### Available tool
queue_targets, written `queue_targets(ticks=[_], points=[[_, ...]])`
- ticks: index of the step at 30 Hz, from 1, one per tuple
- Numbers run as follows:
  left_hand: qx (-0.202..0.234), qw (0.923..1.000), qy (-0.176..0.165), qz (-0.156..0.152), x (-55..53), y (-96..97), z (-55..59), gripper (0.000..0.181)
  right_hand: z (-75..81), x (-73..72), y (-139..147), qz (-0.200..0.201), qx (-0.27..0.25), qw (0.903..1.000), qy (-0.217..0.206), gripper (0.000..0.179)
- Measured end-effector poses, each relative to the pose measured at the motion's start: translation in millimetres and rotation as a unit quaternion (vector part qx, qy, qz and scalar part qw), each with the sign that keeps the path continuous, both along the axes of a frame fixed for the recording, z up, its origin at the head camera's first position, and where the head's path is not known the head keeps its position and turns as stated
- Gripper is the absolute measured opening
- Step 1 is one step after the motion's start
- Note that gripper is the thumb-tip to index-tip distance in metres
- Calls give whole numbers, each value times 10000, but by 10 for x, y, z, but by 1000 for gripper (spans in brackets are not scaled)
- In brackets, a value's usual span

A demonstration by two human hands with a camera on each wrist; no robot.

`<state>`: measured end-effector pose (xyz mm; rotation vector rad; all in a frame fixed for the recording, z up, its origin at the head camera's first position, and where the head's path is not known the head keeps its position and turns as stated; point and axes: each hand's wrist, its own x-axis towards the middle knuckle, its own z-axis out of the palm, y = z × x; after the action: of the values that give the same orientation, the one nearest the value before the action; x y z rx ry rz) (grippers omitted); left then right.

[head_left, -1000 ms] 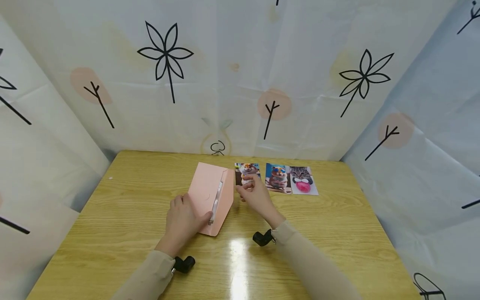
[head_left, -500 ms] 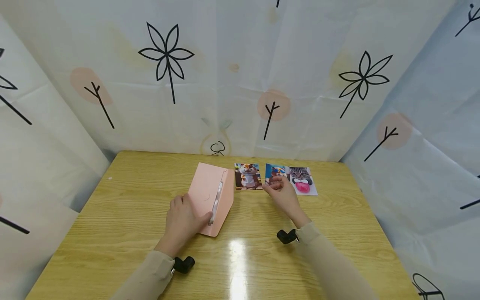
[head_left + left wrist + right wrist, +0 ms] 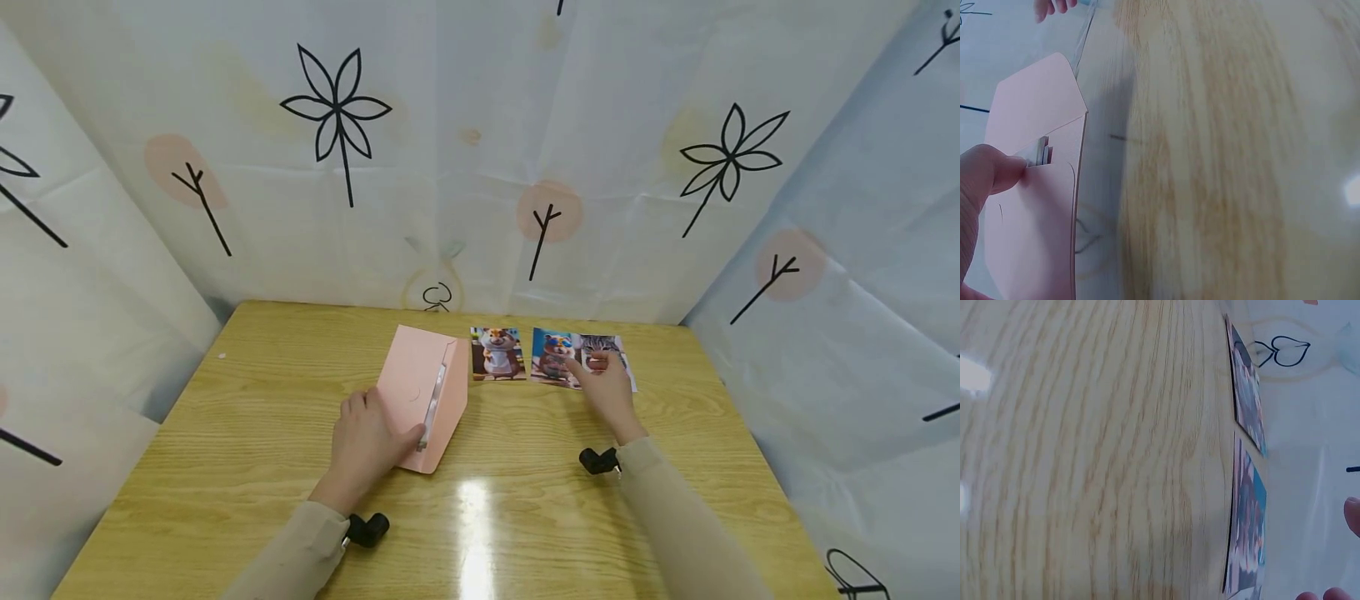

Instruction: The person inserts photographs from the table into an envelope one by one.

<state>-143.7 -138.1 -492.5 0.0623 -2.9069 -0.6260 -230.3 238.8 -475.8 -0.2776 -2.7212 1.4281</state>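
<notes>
My left hand (image 3: 367,442) grips a pale pink envelope (image 3: 408,367), its flap open toward the right. In the left wrist view the thumb (image 3: 1007,169) presses on a thin stack of whitish pieces (image 3: 1041,151) that shows in the envelope's opening. On the right, my right hand (image 3: 609,393) hovers at a photo card of a grey cat (image 3: 603,342) and covers part of it. Its fingers are loosely bent and hold nothing. Left of the cat card lie a card of a hamster in blue goggles (image 3: 549,348) and another animal card (image 3: 497,354).
The wooden table (image 3: 517,517) meets a patterned white cloth wall (image 3: 465,167) at its back edge, close behind the cards. Cloth also rises along the left and right sides. A black wrist camera (image 3: 367,530) sits on the left sleeve.
My right hand has moved rightward from the leftmost card, past the hamster card in goggles, to the cat card. The left hand and the envelope have stayed in place.
</notes>
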Motion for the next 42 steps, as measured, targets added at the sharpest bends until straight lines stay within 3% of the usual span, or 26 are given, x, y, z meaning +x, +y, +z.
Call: queue_targets(ticks=[7,18,34,42], points=[[30,10000,42,-1,-7,-1,-16,97,7,-69,187,-485,155,9987,18,85],[4,10000,23,9,-2,-9,-28,98,-68,-188,436,-1098,492,9919,-402,89],[-7,10000,-92,20,2,-7,-9,100,-110,-225,472,-813,1662,9794,-813,93],[30,9999,-107,31,-2,-3,-13,100,-150,-239,461,-762,1843,9758,-895,91]])
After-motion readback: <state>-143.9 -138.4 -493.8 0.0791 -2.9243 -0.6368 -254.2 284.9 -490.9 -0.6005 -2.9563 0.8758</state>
